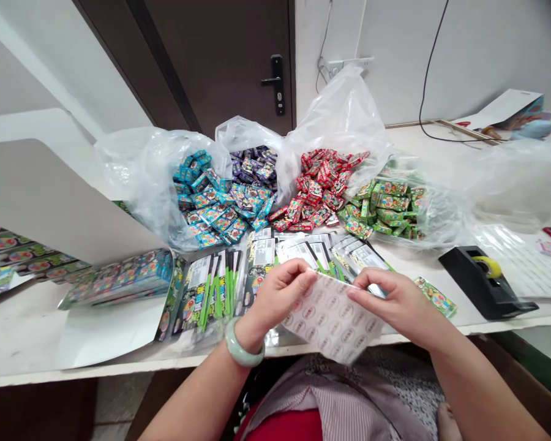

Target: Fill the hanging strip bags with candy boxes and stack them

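Observation:
My left hand and my right hand pinch the top edge of a white sheet printed with rows of round stamps. A jade bangle circles my left wrist. Just beyond my hands lie overlapping printed card packets with green strips. A small green packet lies to the right of my right hand. Farther back, open plastic bags hold heaps of blue packets, purple packets, red packets and green packets.
A black tape dispenser with yellow tape stands at the right of the white table. A white board rises at the left, beside stacked packets. Behind are a dark door and a black cable.

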A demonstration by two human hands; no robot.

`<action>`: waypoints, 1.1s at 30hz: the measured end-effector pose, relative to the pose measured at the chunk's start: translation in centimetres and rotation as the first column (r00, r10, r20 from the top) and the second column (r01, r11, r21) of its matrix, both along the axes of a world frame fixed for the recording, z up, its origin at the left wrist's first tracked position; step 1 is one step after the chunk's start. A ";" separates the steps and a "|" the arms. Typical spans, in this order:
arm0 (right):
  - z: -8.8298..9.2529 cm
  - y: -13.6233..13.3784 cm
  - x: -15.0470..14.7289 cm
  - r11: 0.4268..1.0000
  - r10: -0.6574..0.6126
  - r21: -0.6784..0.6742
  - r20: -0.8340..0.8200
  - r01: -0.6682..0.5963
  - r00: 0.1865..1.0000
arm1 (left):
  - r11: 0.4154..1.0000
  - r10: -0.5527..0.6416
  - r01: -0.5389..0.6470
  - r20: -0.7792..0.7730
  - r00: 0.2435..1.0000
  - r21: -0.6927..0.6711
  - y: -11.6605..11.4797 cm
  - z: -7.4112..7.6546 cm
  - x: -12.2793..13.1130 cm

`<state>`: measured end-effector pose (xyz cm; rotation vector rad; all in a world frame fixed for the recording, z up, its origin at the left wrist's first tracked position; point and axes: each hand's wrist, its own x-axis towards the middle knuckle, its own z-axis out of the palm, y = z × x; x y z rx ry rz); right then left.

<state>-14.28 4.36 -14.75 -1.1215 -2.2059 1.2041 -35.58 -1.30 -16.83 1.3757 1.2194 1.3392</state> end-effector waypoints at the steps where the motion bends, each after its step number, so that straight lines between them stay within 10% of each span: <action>1: 0.0 0.0 0.0 1.000 0.002 -0.002 -0.001 -0.002 1.000 | 1.000 0.012 -0.012 -0.007 1.000 -0.023 0.0 -0.1 0.0; 11: -0.2 -0.2 -0.4 1.000 0.018 0.018 -0.030 -0.017 0.999 | 0.997 -0.007 0.001 0.076 0.997 0.082 0.1 0.1 -0.1; 33: -0.5 -0.1 -0.3 0.997 0.072 -0.031 -0.065 -0.074 0.995 | 0.972 -0.113 0.128 0.088 0.990 -0.198 0.1 -0.1 -0.4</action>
